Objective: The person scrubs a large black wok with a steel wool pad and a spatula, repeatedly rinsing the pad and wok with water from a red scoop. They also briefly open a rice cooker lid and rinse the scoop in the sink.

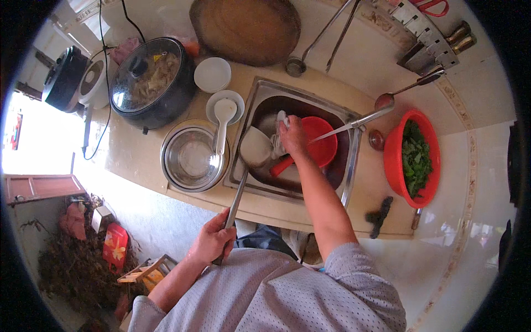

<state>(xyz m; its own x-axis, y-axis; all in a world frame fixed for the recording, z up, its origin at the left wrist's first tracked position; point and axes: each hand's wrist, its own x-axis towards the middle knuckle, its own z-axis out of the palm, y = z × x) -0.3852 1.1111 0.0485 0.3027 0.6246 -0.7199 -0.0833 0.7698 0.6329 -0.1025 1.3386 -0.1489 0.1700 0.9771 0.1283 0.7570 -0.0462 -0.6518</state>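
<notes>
My left hand (215, 238) is closed around the long metal handle of a ladle (255, 146), whose rounded bowl lies over the left side of the steel sink (271, 89). Above the sink, my right hand (293, 135) holds a whitish cloth (278, 143) beside the ladle's bowl. Under and beside that hand sits a red plastic dipper (323, 124) with its handle pointing down-left. Water runs from the faucet (371, 116) into the dipper. Fingertips of the right hand are partly hidden by the cloth.
Left of the sink stand metal bowls (193, 157), a white bowl with a white ladle (225, 114), another white bowl (212, 74) and a lidded electric pot (151, 83). A red basin of leafy greens (417, 162) stands at right. A round wooden board (244, 31) leans behind.
</notes>
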